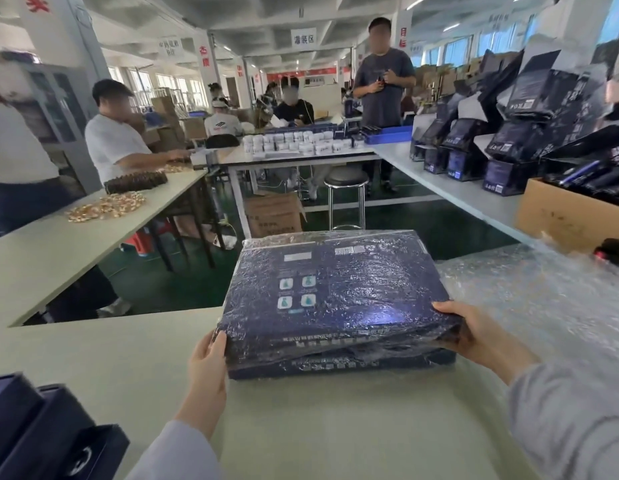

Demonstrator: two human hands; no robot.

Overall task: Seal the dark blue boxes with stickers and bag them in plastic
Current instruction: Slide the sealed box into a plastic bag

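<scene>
A flat dark blue box in a bubble-plastic bag (339, 289) is tilted up at its near edge above a second bagged dark blue box (339, 367) lying on the pale table (110, 358). My left hand (207, 362) holds the top box's near left corner, thumb along its side. My right hand (474, 336) grips its near right corner, thumb on top and fingers beneath. A pile of clear bubble-plastic bags (530, 292) lies to the right of the boxes.
Open dark blue boxes (41, 434) stand at the near left corner. A cardboard carton (564, 216) and stacked dark boxes (509, 147) fill the right table. Several people work at tables on the left and at the back; a stool (346, 195) stands on the green floor.
</scene>
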